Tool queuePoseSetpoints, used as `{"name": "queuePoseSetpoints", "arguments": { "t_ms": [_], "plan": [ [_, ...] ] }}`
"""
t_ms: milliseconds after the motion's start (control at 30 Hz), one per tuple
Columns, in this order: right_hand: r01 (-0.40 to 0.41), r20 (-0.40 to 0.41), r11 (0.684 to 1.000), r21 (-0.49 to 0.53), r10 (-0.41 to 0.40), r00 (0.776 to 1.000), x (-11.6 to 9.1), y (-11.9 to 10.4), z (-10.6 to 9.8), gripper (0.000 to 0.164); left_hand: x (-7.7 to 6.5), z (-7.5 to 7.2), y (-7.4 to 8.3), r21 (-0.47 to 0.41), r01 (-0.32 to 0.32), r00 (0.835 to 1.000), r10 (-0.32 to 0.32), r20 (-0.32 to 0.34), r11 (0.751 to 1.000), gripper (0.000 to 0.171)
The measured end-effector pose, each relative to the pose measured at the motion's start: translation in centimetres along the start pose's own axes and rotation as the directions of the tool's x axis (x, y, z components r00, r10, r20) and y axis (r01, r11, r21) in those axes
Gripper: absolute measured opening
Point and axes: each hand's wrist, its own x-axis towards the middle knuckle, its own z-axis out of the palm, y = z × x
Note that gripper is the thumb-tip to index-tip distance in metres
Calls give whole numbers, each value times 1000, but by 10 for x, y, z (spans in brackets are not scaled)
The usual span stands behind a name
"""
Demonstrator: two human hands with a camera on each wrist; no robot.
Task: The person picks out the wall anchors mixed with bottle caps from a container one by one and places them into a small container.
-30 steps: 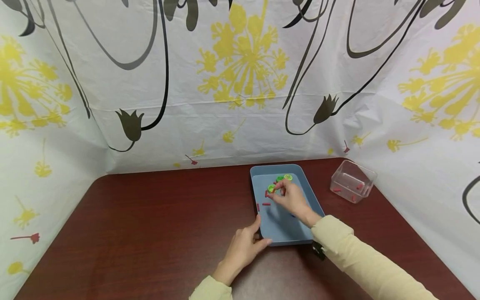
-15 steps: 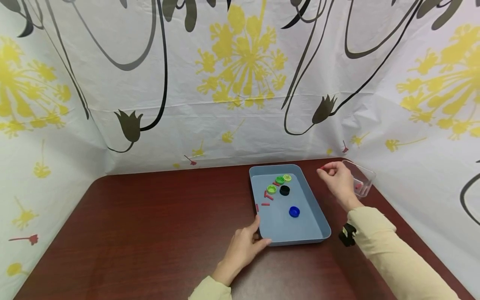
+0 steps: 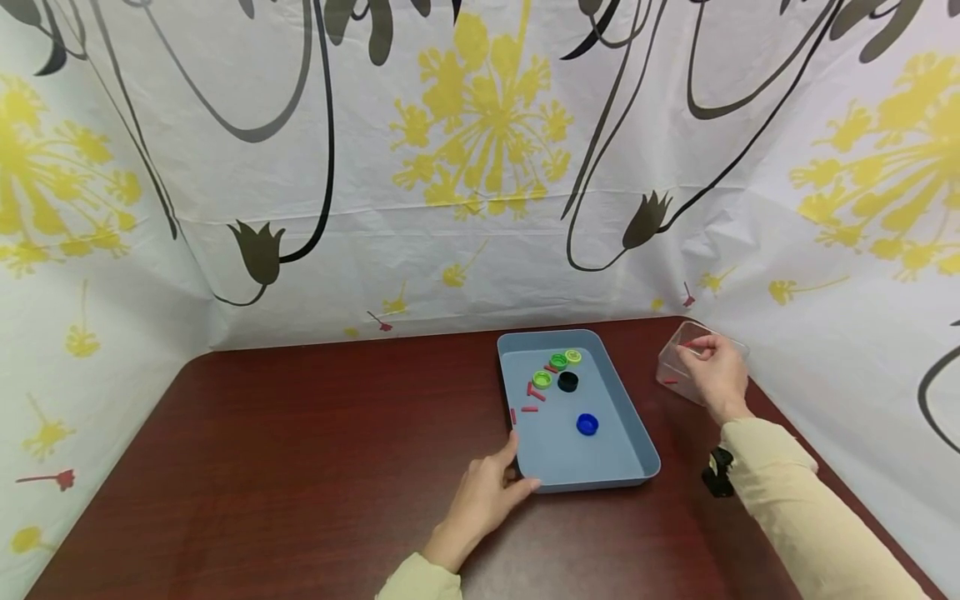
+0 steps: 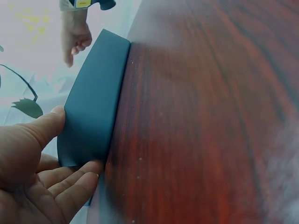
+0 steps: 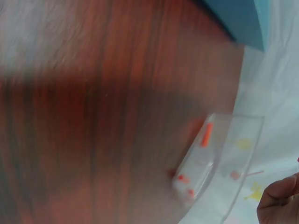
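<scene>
My left hand [image 3: 483, 493] holds the near left corner of a blue-grey tray [image 3: 558, 479], its thumb at the front wall. In the left wrist view, the thumb [image 4: 55, 116] touches the tray's upper edge and the other fingers lie lower against it. My right hand [image 3: 716, 375] pinches a small red stick [image 3: 687, 343] over a clear plastic box [image 3: 672, 364]. That box holds several red sticks [image 5: 206, 134]. Lying in the tray are more red sticks [image 3: 529, 409], green caps [image 3: 542, 380], a black cap [image 3: 567, 382] and a blue cap [image 3: 587, 424].
A dark reddish wooden table [image 3: 322, 450] bears the tray and the box. White cloth [image 3: 360, 167] with yellow flowers and dark stems hangs behind and along both sides. The box stands by the table's right edge.
My right hand has gone from the tray rightward to the clear box, carrying a red stick. The black and blue caps have come into sight. The left hand has stayed at the tray's corner.
</scene>
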Motion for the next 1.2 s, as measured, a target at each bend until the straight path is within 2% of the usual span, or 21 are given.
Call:
{"name": "queuePoseSetpoints", "arguments": {
  "t_ms": [167,500,733,1200],
  "plan": [
    [-42,-11,997,-66,41,999,4,16,-2,35,0,0,0,-6,-3,1000,3,-1,1000,71],
    [-87,2,988,-129,88,996,5,34,-3,32,0,0,0,3,-5,1000,5,-7,1000,71],
    [-129,-8,983,-132,129,992,4,43,-1,29,-1,0,1,-1,3,1000,-3,-8,1000,70],
    [-148,3,983,-107,149,989,3,50,1,34,-1,0,1,10,4,1000,-4,-12,1000,70]
  ]
}}
